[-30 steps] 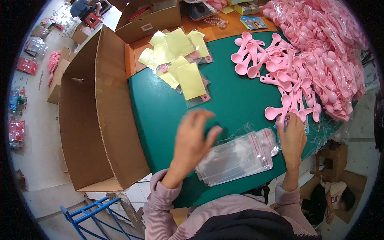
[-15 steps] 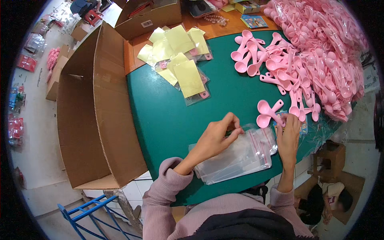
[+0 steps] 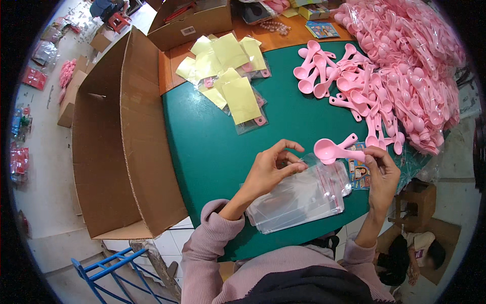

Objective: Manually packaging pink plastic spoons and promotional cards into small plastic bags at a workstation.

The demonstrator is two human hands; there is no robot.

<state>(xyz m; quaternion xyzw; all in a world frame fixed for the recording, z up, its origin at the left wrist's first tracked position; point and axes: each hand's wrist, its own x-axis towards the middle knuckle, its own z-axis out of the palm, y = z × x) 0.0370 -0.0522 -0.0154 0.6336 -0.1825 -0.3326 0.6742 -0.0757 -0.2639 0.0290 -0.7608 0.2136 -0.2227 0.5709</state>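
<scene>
My right hand [image 3: 383, 175] pinches a pink measuring spoon [image 3: 329, 150] by the end of its handle, its bowl to the left over the bags' upper edge. The handle of a second pink spoon [image 3: 350, 139] shows behind it; that spoon's bowl is mostly hidden. My left hand [image 3: 269, 169] has curled fingers, with thumb and fingertips at the opening of the top clear plastic bag [image 3: 291, 195], which they seem to grip. Under it lies a stack of similar bags with red-lined flaps. A colourful printed card [image 3: 360, 176] lies between the stack and my right hand.
Loose pink spoons [image 3: 354, 83] spread before a large bagged heap [image 3: 405, 45] at the right. Packed pouches with yellow cards [image 3: 240, 101] lie at the far left of the green table [image 3: 202, 152]. A tall cardboard box [image 3: 147, 137] borders its left side. Another person [image 3: 412, 253] is low at right.
My right hand has moved slightly right and down, lifting one spoon and turning it nearly level over the other. More of the printed card shows. My left hand stays at the bag opening.
</scene>
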